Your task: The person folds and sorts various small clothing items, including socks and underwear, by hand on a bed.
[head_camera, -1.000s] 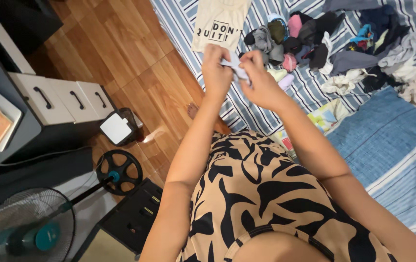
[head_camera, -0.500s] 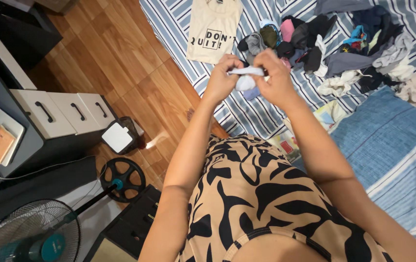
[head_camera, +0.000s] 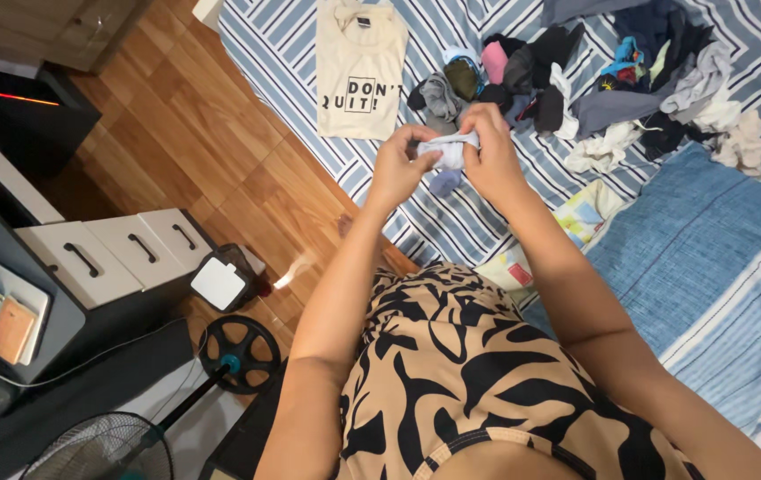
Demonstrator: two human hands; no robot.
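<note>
My left hand (head_camera: 395, 166) and my right hand (head_camera: 490, 156) are raised in front of me, both gripping a small pale grey-white sock (head_camera: 448, 151) stretched between them. Its lower end bunches and hangs down between the hands. Beyond the hands, on the striped bed (head_camera: 291, 36), lies a row of rolled socks (head_camera: 487, 76) in grey, green, pink and black. A beige T-shirt (head_camera: 358, 67) with a black print lies flat to the left of them.
A heap of loose clothes (head_camera: 656, 89) lies at the back right of the bed, a blue blanket (head_camera: 709, 240) at the right. On the wooden floor (head_camera: 220, 124) stand a white drawer unit (head_camera: 114, 253), a small white box (head_camera: 220, 283) and a standing fan (head_camera: 105, 453).
Both hands have come lower and a little closer to me with the sock, pulling it out sideways between them. The view has tilted, showing more of the bed.
</note>
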